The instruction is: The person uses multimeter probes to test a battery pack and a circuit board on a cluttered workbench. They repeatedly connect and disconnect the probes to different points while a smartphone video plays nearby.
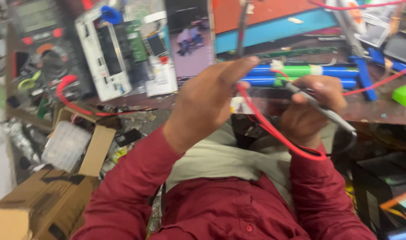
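Holding a slim dark probe (244,26) upright, my left hand (207,100) is closed around its lower end, with the red lead (274,131) running out from under my fingers and looping down toward my lap. My right hand (307,106) is clamped on a second probe (320,109), grey and slanted, its tip pointing up and left toward the battery pack (300,76). That pack, blue cells with a green band in the middle, lies on the tabletop (380,113) just beyond both hands. Both hands sit close together, raised over the near edge of the tabletop. Off to the left rests a multimeter (38,40) with a round dial, and beside it an opened white device (107,53) showing its circuit board. Below left lies a cardboard box (43,200).
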`<state>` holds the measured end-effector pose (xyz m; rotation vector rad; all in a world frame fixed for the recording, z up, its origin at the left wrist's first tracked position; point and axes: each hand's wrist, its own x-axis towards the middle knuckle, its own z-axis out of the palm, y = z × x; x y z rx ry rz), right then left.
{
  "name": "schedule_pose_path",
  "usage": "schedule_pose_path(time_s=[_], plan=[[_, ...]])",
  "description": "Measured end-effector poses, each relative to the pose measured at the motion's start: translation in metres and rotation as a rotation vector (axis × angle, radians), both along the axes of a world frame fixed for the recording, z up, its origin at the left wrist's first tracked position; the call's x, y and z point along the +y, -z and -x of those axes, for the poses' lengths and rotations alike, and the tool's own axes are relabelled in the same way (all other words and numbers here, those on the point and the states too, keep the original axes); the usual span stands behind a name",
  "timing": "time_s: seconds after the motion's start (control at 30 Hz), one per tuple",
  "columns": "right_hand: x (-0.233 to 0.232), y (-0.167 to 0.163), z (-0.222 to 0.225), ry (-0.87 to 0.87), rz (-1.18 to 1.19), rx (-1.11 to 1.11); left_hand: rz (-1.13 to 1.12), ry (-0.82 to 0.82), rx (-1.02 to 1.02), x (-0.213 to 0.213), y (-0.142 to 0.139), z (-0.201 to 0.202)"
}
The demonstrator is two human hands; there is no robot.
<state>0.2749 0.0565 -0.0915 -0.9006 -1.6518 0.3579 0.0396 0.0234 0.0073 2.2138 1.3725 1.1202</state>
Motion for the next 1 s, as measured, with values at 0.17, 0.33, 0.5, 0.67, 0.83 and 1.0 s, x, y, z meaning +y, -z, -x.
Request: schedule_pose_path(time_s=[0.17,0.33,0.5,0.67,0.83,1.0], plan=[[0.003,0.002,-0.006,-0.023,-0.017,-0.044,-0.036,-0.075,-0.047,0.000,0.009,-0.007],[-0.011,0.000,-0.021,-0.070,0.097,-0.175,-0.048,-0.093,-0.056,-0.002,0.014,-0.009],[-0.009,0.003,-0.022,-0.032,0.063,-0.181,-0.087,-0.101,-0.060,-0.002,0.013,-0.008],[-0.006,0.002,-0.021,-0.025,0.047,-0.174,-0.073,-0.101,-0.037,-0.003,0.007,-0.007],[-0.005,-0.002,-0.018,-0.023,0.033,-0.164,-0.073,-0.076,-0.071,-0.001,0.002,-0.006],[-0.006,-0.010,-0.014,-0.018,0.022,-0.167,-0.068,-0.069,-0.061,-0.001,0.002,-0.008]])
